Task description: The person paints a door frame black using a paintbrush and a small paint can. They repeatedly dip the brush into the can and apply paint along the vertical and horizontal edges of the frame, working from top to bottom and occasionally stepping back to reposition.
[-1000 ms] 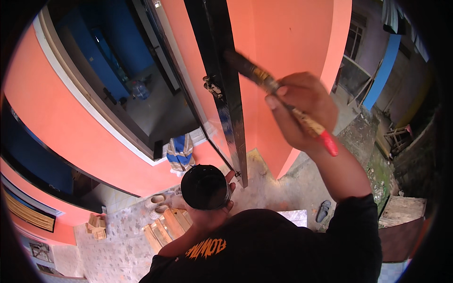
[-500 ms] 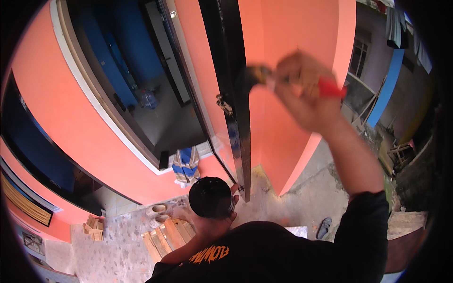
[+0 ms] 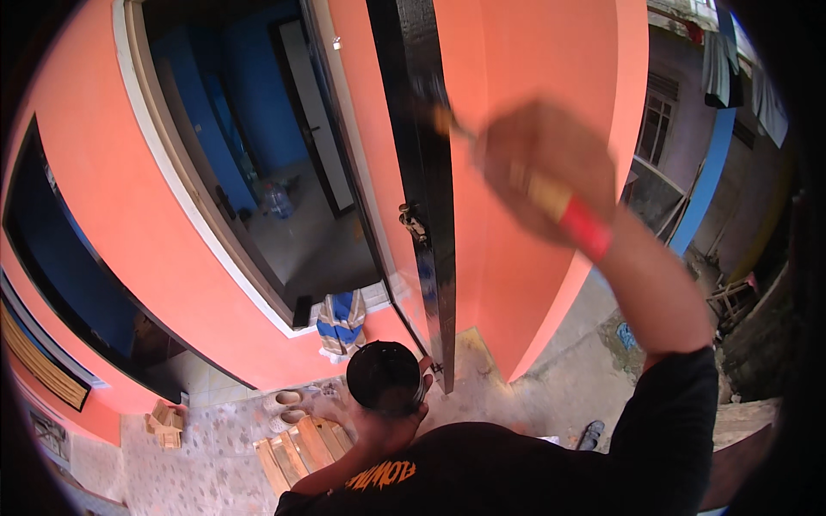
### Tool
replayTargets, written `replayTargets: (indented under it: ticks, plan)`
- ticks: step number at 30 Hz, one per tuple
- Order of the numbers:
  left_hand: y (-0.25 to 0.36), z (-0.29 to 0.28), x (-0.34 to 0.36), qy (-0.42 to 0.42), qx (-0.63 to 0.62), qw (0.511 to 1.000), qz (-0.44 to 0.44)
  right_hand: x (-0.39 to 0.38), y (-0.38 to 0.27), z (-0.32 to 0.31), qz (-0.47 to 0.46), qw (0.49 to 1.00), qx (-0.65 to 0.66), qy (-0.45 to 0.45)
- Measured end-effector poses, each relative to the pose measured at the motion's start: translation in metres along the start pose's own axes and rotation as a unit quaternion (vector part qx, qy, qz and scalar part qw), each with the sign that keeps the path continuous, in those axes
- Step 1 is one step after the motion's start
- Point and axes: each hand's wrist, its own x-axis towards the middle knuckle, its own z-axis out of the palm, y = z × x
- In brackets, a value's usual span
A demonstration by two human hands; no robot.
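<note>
A black door stands open, its narrow edge toward me, and its wet-looking surface shines near the top. My right hand, blurred by motion, is closed round a paintbrush with a wooden handle and red end. The brush's dark bristles are at the door edge, above a brass-coloured lock; blur hides whether they touch. Low in front of my chest, my left hand is wrapped round a round can of black paint. Its fingers show along the can's right side.
Left of the door is an orange wall with a window opening. A blue striped cloth and a dark phone-like object lie on its sill. Below are a wooden pallet-like stool, sandals and a cardboard box.
My right hand has swung the paintbrush so that its handle tilts down to the right and its bristles reach the door edge higher up. The left hand still holds the can.
</note>
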Motion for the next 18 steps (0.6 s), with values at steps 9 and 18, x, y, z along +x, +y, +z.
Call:
replayTargets:
  ticks: [9,18]
  plan:
    - [0.0,-0.002,0.008,-0.055,-0.03,0.998,-0.033,-0.081,-0.091,-0.024,0.211,0.941,0.159,-0.211]
    - [0.0,-0.005,-0.006,-0.058,-0.032,0.998,-0.021,-0.05,-0.053,-0.021,0.128,0.989,-0.07,-0.002]
